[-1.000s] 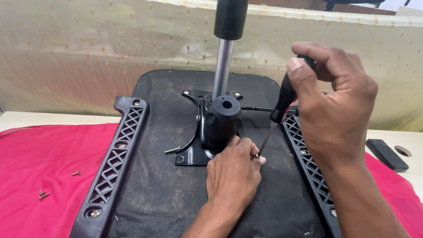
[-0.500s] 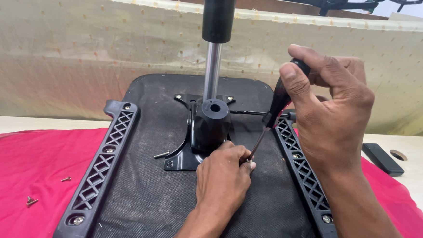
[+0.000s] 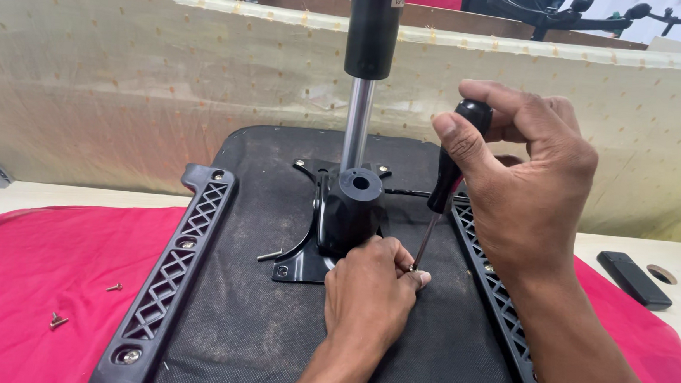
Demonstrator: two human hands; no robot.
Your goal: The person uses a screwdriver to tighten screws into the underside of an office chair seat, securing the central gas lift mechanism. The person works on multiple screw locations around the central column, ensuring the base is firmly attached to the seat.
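An upturned black chair seat (image 3: 256, 327) lies on a red cloth, with a black metal mechanism plate (image 3: 306, 263) and a chrome gas cylinder (image 3: 357, 122) standing up from it. My right hand (image 3: 527, 186) grips a black-handled screwdriver (image 3: 446, 181), its thin shaft slanting down to the plate's right corner. My left hand (image 3: 370, 290) rests on the seat there, fingertips pinched around a small screw at the screwdriver tip. A loose screw (image 3: 269, 255) lies on the seat left of the plate.
Black lattice armrest brackets run along the seat's left (image 3: 177, 268) and right (image 3: 498, 301) sides. Several small screws (image 3: 58, 320) lie on the red cloth (image 3: 33, 276) at left. A black flat device (image 3: 633, 280) lies on the white table at right. A beige padded panel (image 3: 128, 87) stands behind.
The view has shifted, so the seat sits further left and lower in frame. My hands keep the same hold, with the screwdriver tip still at my left fingertips.
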